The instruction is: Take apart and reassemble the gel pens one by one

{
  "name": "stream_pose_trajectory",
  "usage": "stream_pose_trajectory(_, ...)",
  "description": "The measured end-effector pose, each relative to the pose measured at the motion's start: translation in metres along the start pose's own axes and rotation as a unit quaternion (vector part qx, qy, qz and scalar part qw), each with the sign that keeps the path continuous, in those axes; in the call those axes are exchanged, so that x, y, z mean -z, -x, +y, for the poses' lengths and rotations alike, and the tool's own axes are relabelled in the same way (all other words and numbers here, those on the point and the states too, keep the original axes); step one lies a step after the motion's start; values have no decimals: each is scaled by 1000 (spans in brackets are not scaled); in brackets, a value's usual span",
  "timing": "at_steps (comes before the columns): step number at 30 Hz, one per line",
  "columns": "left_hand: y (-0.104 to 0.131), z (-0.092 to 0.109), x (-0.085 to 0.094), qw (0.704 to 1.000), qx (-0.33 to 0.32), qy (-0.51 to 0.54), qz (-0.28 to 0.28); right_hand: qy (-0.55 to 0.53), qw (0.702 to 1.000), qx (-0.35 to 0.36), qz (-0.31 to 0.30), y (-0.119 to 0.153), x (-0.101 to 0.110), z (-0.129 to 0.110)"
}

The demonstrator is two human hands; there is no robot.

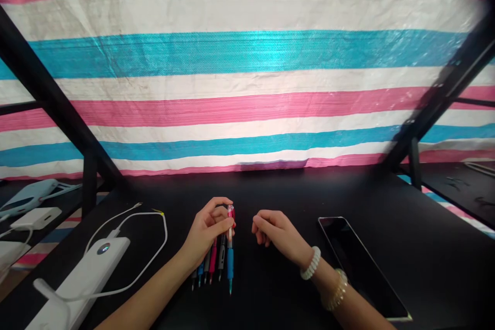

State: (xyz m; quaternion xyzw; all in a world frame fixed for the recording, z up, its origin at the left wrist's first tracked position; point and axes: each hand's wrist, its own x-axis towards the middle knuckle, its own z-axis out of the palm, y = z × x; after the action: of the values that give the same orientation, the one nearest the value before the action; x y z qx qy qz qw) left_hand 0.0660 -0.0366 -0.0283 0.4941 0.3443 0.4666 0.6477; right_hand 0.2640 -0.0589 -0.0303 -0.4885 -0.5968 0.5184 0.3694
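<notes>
A pen [230, 263] with a red top, clear barrel and blue grip points its tip toward me. My left hand [212, 224] pinches it near the red end, between thumb and fingers. Under and beside that hand lies a row of several pens, among them a pink pen [212, 263], a grey pen [221, 258] and a blue pen [200, 271]; their upper parts are hidden by the hand. To the right, my right hand [275, 229] is loosely curled with thumb against forefinger, and nothing shows in it. It is apart from the pens.
A smartphone [359, 263] lies right of my right forearm on the black table [270, 191]. At left is a white power strip [88, 278] with a looped white cable [164, 227]. Black frame bars [58, 87] flank a striped sheet [247, 51] behind.
</notes>
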Motion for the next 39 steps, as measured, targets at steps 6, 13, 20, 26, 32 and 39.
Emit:
stream_pose_trajectory(6,-3,-1,4,999,-13,-24,25,29,999,14,15,0,0,2)
stream_pose_trajectory(13,-7,-5,9,997,-24,-76,17,31,999,16,16,-1,-1,2)
stream_pose_trajectory(20,-11,-1,13,956,-93,-277,44,30,999,14,14,-1,-1,4)
stream_pose_trajectory(26,-17,-9,21,887,-155,-434,41,30,999,16,8,-2,-2,7)
stream_pose_trajectory(32,-16,-8,24,817,-161,-553,-10,36,999,16,9,-5,-3,12)
stream_pose_trajectory(39,-13,-4,24,773,-198,-603,-13,76,996,36,23,-6,-5,12)
